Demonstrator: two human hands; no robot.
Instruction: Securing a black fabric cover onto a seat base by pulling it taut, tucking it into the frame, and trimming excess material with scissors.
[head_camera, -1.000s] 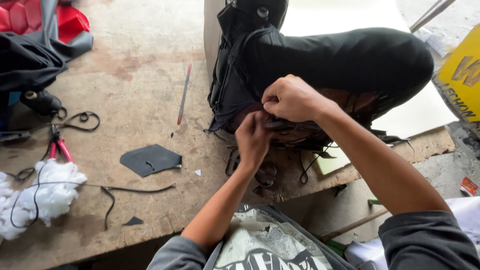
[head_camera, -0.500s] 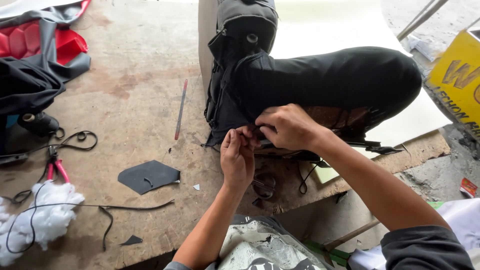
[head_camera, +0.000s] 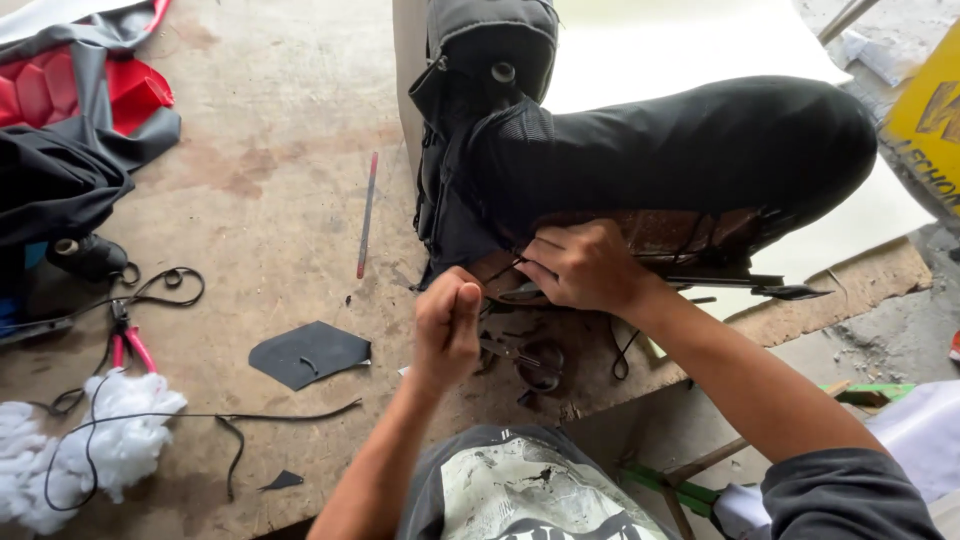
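Observation:
A black motorcycle seat (head_camera: 680, 150) lies on its side on the wooden table (head_camera: 270, 180), its brown underside facing me. My right hand (head_camera: 585, 265) presses and grips the black cover's edge (head_camera: 470, 235) against the seat's underside. My left hand (head_camera: 447, 325) is closed in a fist just below that edge, thumb and fingers pinched together. Whatever it pinches is too small to see.
Black scissors (head_camera: 530, 362) lie under my hands near the table's front edge. To the left are a black fabric scrap (head_camera: 305, 352), a thin red rod (head_camera: 368, 215), red-handled pliers (head_camera: 128, 345), black cord, white stuffing (head_camera: 100, 445) and a red-and-black cover (head_camera: 70, 110). A yellow board (head_camera: 925, 120) stands at the right.
My left hand has drawn back from the seat edge towards me and closed into a fist. My right hand stays on the cover edge. The view has shifted slightly.

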